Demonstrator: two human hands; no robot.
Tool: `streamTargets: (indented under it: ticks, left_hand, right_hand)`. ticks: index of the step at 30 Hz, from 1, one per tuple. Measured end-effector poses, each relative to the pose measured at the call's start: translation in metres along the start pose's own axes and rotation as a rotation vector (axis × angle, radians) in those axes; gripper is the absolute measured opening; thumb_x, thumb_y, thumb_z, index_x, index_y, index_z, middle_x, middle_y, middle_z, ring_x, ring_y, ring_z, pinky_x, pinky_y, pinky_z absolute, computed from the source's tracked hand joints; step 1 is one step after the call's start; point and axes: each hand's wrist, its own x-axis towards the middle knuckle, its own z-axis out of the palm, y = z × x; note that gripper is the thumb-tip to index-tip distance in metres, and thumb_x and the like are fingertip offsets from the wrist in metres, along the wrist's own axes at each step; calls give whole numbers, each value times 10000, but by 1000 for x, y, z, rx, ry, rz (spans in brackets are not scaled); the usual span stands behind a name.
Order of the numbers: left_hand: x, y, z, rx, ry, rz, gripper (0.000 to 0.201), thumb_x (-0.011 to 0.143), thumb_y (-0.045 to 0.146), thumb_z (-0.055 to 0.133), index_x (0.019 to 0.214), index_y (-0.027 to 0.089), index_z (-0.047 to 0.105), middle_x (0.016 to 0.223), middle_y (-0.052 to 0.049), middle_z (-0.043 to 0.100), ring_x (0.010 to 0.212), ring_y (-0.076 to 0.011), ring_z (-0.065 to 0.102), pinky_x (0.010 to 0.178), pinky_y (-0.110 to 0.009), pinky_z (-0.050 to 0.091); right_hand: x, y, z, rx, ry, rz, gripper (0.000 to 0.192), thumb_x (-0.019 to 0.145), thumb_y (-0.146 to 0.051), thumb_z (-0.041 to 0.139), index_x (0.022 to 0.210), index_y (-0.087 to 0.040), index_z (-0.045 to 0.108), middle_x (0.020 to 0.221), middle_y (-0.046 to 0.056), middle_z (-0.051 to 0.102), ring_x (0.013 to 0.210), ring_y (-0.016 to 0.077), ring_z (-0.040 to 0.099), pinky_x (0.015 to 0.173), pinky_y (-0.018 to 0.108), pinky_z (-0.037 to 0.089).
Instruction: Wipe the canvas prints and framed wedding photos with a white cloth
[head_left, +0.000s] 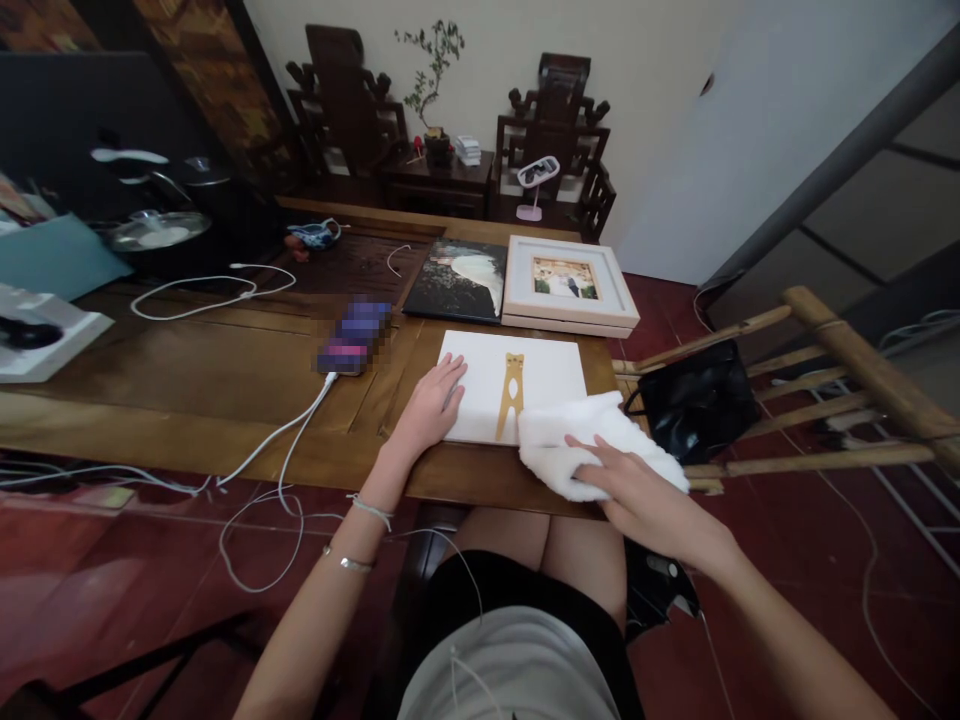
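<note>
Near edge of table: a wooden table (225, 380) is seen from above, with the person's bare knees just under its near edge.
Right hand: the right hand (645, 495) is laid flat, fingers spread, on a white cloth (592, 440); the cloth is pressed down rather than clenched.
White cloth: it is bunched at the table's near right corner, overlapping the near right corner of a white canvas (517, 385).
Left hand: the left hand (431, 405) is held open, palm down, with its fingertips resting on the canvas's left edge; two thin bracelets are worn on that wrist.
White canvas: it lies flat at the near edge, right of centre, and a tan cat-like figure is painted upright near its middle.
Phone: a blurred phone (352, 340) lies left of the canvas, towards the table's middle, and a white cable (292, 430) is plugged into it and hangs over the near edge to the floor.
Far right of table: a dark painting (457, 280) and a white-framed picture (570, 285) are set side by side just beyond the canvas, the framed one reaching the right edge.
Right of table: a black bag (697, 400) rests on a bamboo rack (840, 400) just beside the right edge.
Far left of table: a second white cable (210, 295) is looped there, near a dark pot with a metal lid (157, 230).
</note>
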Motion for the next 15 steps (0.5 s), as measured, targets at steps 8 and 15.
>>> streamTargets:
  ticks: [8, 15]
  left_hand:
    - [0, -5, 0, -29, -11, 10, 435, 959, 271, 383, 1314, 67, 531, 1432, -177, 488, 1408, -265, 350, 1159, -487, 312]
    - [0, -5, 0, -27, -30, 6, 433, 971, 266, 343, 1331, 104, 521, 1448, -144, 478, 1413, -247, 341, 1165, -486, 303]
  right_hand:
    - [74, 71, -17, 21, 2, 127, 507, 678, -74, 410, 1118, -148, 651, 1040, 113, 694, 989, 284, 606, 864, 377, 465]
    - [104, 83, 12, -121, 64, 114, 588, 673, 42, 381, 1190, -96, 624, 1424, 173, 492, 1374, 337, 360, 1108, 568, 262]
